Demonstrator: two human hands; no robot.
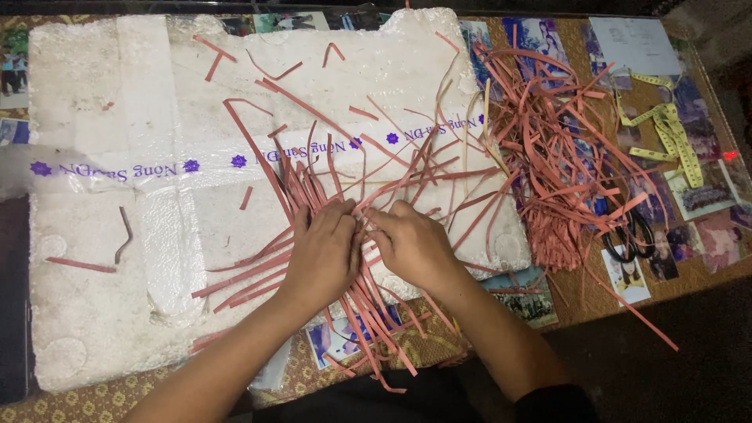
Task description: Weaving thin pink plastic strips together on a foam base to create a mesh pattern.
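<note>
The light is bright in the middle and shines down from above. The white foam board (102, 258) glows and looks a bit washed out. The corners and the bottom edge are dark. Soft shadows sit under the hands. The picture is mostly sharp.

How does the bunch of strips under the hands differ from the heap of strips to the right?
The bunch under the hands lies roughly aligned on the white foam board; the heap on the right is tangled, untouched, mostly off the board. Both hands, left and right, press the bunch. Both are reddish-pink strips.
</note>
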